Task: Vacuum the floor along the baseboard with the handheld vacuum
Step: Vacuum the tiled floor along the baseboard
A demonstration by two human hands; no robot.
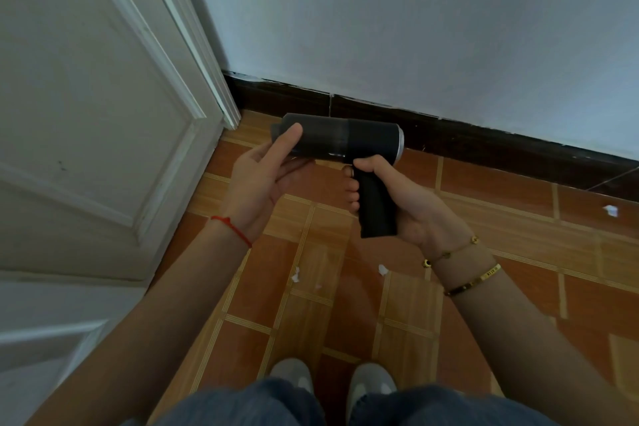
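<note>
A black handheld vacuum with a pistol grip is held in mid-air, its barrel level and its nozzle end pointing left. My right hand is closed around its handle. My left hand cups the nozzle end from below, thumb pressed on the barrel's front. The dark brown baseboard runs along the foot of the white wall behind the vacuum, from the door frame off to the right. Small white scraps lie on the orange tiled floor below my hands.
A white panelled door stands at the left, its frame meeting the baseboard in the corner. Another white scrap lies at the right near the baseboard. My feet in grey shoes are at the bottom.
</note>
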